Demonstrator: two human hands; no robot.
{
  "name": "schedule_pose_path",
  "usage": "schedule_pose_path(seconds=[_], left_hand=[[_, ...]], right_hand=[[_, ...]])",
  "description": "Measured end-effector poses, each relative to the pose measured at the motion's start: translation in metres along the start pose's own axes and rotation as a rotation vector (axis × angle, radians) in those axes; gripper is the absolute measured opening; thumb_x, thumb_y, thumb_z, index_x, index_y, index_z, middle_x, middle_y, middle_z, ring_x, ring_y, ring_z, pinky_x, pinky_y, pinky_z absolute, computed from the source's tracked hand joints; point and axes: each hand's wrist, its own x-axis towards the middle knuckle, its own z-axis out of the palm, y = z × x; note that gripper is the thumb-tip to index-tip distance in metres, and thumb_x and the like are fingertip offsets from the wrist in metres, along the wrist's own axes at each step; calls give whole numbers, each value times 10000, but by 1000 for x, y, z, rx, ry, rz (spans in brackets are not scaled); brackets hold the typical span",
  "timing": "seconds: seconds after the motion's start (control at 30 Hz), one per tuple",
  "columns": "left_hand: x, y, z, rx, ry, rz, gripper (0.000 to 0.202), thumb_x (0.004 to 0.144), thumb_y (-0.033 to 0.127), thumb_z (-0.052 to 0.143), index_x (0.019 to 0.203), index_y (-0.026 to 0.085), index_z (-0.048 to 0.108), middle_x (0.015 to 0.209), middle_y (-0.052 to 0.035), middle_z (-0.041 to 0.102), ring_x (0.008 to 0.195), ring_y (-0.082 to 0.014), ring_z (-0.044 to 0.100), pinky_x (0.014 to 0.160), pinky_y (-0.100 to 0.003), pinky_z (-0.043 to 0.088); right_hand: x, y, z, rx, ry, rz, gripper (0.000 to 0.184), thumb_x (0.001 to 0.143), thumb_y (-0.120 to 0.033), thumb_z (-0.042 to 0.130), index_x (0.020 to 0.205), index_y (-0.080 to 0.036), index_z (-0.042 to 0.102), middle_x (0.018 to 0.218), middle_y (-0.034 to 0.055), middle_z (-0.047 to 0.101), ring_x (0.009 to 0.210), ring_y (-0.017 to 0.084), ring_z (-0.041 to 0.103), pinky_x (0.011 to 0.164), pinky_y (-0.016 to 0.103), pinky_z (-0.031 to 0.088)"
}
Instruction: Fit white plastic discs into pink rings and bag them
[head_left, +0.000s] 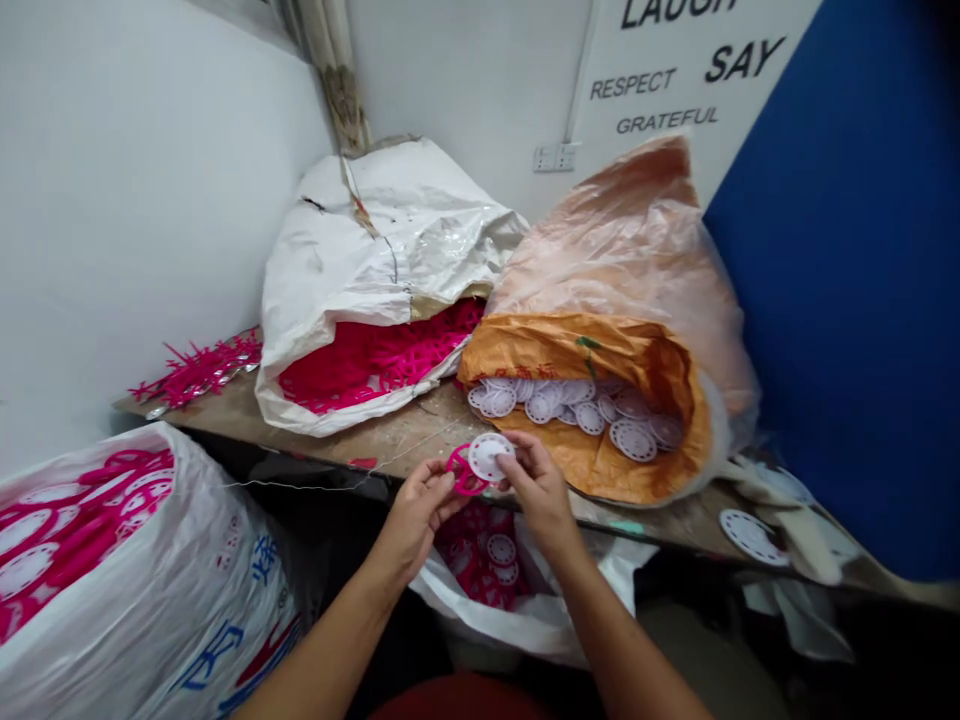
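Observation:
In front of me my left hand [416, 520] grips a magenta plastic ring [460, 473] by its edge. My right hand [540, 490] pinches a white perforated plastic disc [489, 456], holding it against the ring. A thin wire [315, 487] runs from the left toward my left hand; its end is hidden. An orange woven sack [592, 345] full of similar white discs lies open just beyond my right hand. Below my hands, a white plastic bag [480, 625] holds more magenta and white pieces.
A wooden tabletop [397, 440] bears a white sack [375, 250] of magenta pieces, with loose magenta pieces [199, 370] at its left. A large printed sack [150, 570] stands at lower left. A loose white disc [754, 537] lies at right, beside a blue panel [847, 280].

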Motion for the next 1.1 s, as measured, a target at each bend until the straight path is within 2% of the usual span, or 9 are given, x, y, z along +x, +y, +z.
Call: schedule_pose_path(seconds=[0.07,0.2,0.33,0.43,0.63,0.77,0.9,1.03,1.1], left_hand=[[-4,-7,15,-115,-39,-58,370,761,393,658,1058,195,561,1027,-75,660,880,-189,653,811,-350,517],[-9,-17,23,17,-33,-2,391,805,404,601,1122,178,566,1088,-95,648,926,-208,638,784,-331,529],[-11,-19,19,275,-43,137,332,849,372,537,1110,182,612,1158,-85,634,1027,-222,602,886,-320,478],[-11,-17,19,401,-22,202,309,841,356,550,1076,179,643,1124,-74,658,1038,-221,595,921,-308,449],[-8,-15,16,127,-162,-113,436,768,354,641,1145,144,578,1049,-100,681,901,-227,645,697,-302,536],[-8,-21,11,91,-76,-100,342,739,320,678,1008,123,606,854,-63,710,744,-165,656,671,-248,515],[-7,-26,14,133,-26,-33,322,740,325,676,973,116,604,762,-42,702,670,-132,641,648,-213,494],[-8,-25,17,94,-51,-130,459,726,364,681,1100,147,530,903,-68,702,759,-172,665,641,-246,520],[-9,-24,16,105,-80,-167,527,705,353,703,1146,160,491,944,-79,700,792,-183,674,657,-252,526]], right_hand=[[-10,-1,1,-184,32,-95,298,818,-345,576,1090,-232,618,965,53,608,806,179,584,688,308,494],[-23,1,-7,-384,-3,-234,269,825,-289,575,1073,-281,679,1033,67,591,930,204,578,819,349,472],[-27,0,-12,-329,-132,-175,249,877,-282,508,1057,-270,680,1002,44,662,935,192,605,835,331,462],[-27,2,-15,-283,-167,-87,230,878,-289,505,1032,-242,669,962,29,689,885,183,621,790,308,470],[-24,10,-22,-170,-190,23,247,870,-325,498,1018,-204,655,942,35,690,844,176,626,727,278,483],[-29,4,-16,-290,-197,-42,241,874,-300,483,1018,-212,655,984,42,685,909,188,619,797,292,461],[-30,5,-8,-392,-171,-65,232,874,-276,465,1000,-215,651,907,38,685,837,187,617,741,285,452],[-24,15,-10,-245,-85,35,240,880,-319,447,976,-199,631,844,30,670,721,165,602,633,264,458],[-20,16,-13,-162,-118,78,250,877,-334,446,1002,-194,611,847,29,663,674,154,592,592,259,460]])
